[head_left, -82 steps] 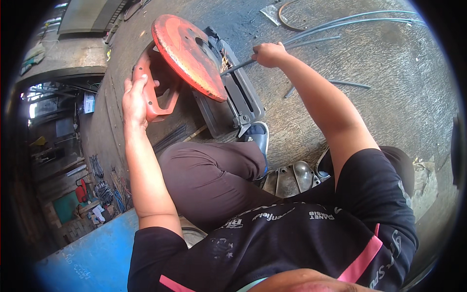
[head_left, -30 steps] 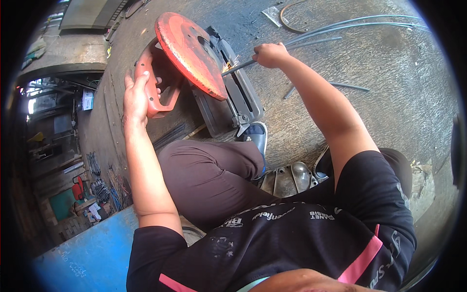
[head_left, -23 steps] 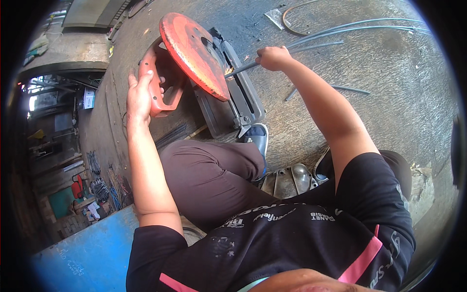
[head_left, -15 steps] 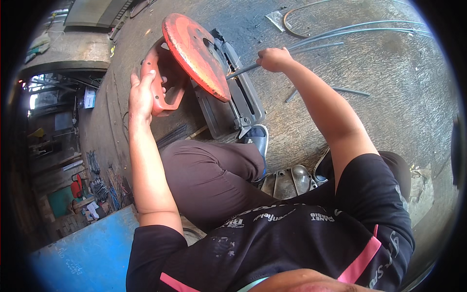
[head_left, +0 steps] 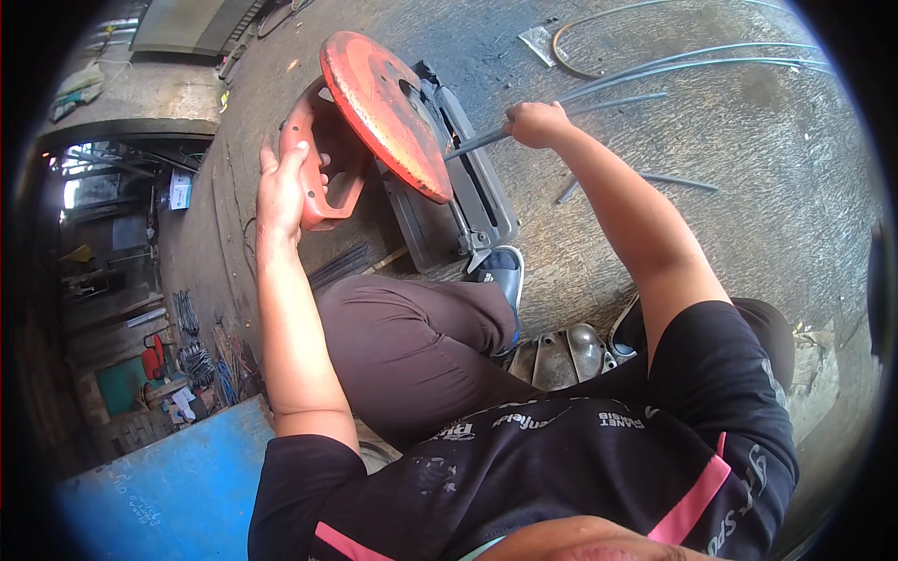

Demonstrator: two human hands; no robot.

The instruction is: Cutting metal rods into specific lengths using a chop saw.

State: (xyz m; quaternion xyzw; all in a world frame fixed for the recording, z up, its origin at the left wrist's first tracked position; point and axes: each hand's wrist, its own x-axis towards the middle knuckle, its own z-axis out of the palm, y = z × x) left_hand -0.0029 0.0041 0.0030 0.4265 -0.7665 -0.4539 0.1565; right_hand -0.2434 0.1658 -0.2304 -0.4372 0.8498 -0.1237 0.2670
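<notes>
My left hand (head_left: 283,182) is closed round the red handle of a chop saw (head_left: 383,117), its thumb along the top. The saw's round red guard is scuffed and tilts over a grey base (head_left: 419,222) on the floor. With my right hand (head_left: 540,124) I grip several thin grey metal rods (head_left: 479,141) together. Their near ends reach under the guard's right edge, where the guard hides the blade and the contact point. Beyond my fist the long rods trail off to the far right.
Short cut rods (head_left: 678,181) lie on the floor to the right. A clear plastic bag (head_left: 537,44) and a brownish curved rod (head_left: 567,62) are farther back. Between my feet sits a metal casing (head_left: 558,356). A blue panel (head_left: 178,477) stands at the lower left.
Sparks that showed where the rods meet the saw have mostly faded. The whole view has shifted slightly; both hands keep their grips.
</notes>
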